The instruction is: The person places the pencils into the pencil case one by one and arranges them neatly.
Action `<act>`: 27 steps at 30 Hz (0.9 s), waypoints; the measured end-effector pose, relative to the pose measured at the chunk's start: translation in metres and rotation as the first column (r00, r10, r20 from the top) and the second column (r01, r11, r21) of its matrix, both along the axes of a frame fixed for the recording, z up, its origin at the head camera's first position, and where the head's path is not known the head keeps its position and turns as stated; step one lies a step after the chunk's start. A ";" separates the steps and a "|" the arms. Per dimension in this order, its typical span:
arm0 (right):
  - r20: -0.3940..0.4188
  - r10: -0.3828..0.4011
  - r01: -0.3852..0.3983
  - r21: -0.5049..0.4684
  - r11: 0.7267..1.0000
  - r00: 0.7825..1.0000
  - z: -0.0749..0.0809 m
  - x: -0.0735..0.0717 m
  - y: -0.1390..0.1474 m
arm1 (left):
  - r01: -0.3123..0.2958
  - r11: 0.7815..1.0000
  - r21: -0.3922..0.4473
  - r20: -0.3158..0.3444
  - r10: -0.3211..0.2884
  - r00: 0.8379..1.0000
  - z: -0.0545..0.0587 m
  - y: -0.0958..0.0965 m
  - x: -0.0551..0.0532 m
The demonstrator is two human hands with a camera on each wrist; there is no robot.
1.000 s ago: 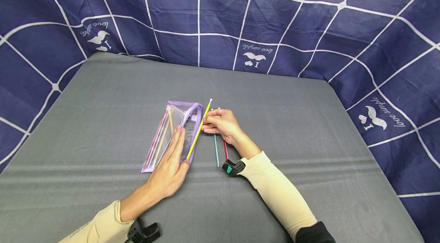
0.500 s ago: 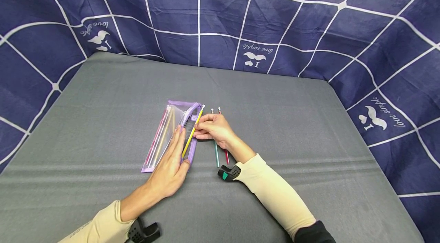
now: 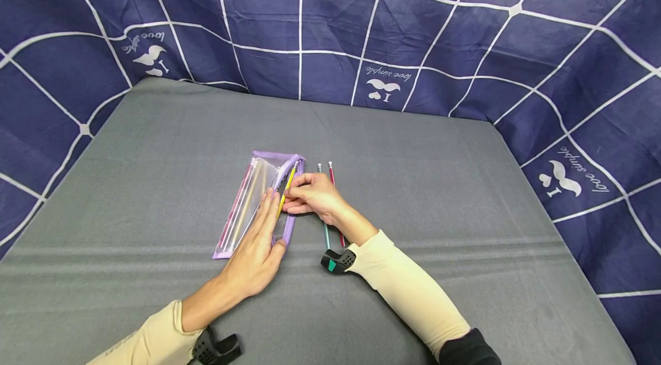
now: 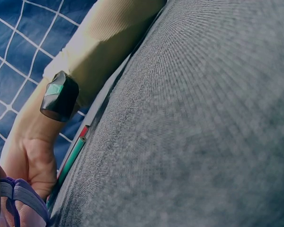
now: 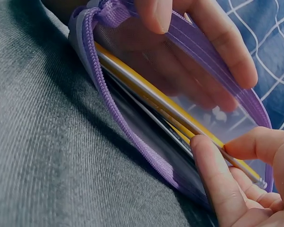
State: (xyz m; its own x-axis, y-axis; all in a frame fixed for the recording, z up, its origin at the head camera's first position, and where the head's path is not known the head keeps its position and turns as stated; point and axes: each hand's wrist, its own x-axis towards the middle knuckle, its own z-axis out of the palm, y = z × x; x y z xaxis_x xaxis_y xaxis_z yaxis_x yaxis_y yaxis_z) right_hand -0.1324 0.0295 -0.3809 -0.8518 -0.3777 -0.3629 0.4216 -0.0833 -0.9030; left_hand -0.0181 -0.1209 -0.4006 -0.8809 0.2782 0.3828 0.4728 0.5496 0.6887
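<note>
In the head view a clear pencil case (image 3: 273,154) with purple edging lies on the surface, its zipper side gaping. My left hand (image 3: 253,256) lies along the opening with straight fingers, pressing on the case; the thumb is at the lower end. My right hand (image 3: 319,200) pinches a yellow pencil (image 5: 132,74) between thumb and index finger. The pencil lies lengthwise inside the mouth of the case, its eraser end near the far corner. Other pencils, among them a pink one (image 3: 236,210) and a tan one (image 3: 253,186), show through the clear side.
A teal pencil (image 3: 326,236) and a red pencil (image 3: 342,238) lie side by side right of the case, partly hidden under my right hand. Grey cloth (image 3: 439,204) covers the surface. A blue curtain (image 3: 330,20) with white lines hangs behind it.
The right hand has moved left and carried the yellow pencil from over the right edge of the case down into its opening. My left hand stays put.
</note>
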 end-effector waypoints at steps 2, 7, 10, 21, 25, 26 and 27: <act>0.008 0.003 -0.003 -0.002 1.000 1.000 -0.001 0.000 -0.001 | 0.002 1.000 0.000 0.001 -0.002 1.000 0.000 0.000 0.000; -0.023 0.018 -0.018 -0.036 0.999 1.000 0.000 0.000 -0.003 | 0.007 1.000 -0.003 0.004 -0.007 1.000 0.000 0.001 0.000; -0.057 0.036 -0.039 -0.051 0.998 0.998 0.001 0.001 -0.002 | 0.011 1.000 -0.002 0.002 -0.011 1.000 0.000 0.002 0.000; -0.097 0.013 -0.017 -0.041 0.999 0.995 0.006 0.001 0.012 | 0.008 1.000 -0.001 -0.007 -0.008 1.000 -0.001 0.001 -0.001; -0.098 -0.001 -0.004 -0.049 0.999 0.995 0.007 0.000 0.016 | 0.005 1.000 0.002 -0.001 -0.005 1.000 -0.001 0.001 0.000; -0.101 -0.004 -0.001 -0.049 0.999 0.995 0.007 0.000 0.016 | 0.005 1.000 0.002 -0.001 -0.005 1.000 -0.001 0.001 0.000; -0.104 -0.008 0.003 -0.049 0.999 0.995 0.007 -0.001 0.017 | 0.005 1.000 0.003 -0.001 -0.005 1.000 -0.001 0.001 0.000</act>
State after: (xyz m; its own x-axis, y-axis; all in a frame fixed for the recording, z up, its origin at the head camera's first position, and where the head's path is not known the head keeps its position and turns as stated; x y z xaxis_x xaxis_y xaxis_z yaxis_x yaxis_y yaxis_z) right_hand -0.1329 0.0466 -0.3739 -0.8863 -0.3878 -0.2530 0.3246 -0.1309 -0.9367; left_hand -0.0184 -0.1202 -0.4014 -0.8792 0.2810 0.3848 0.4762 0.5450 0.6901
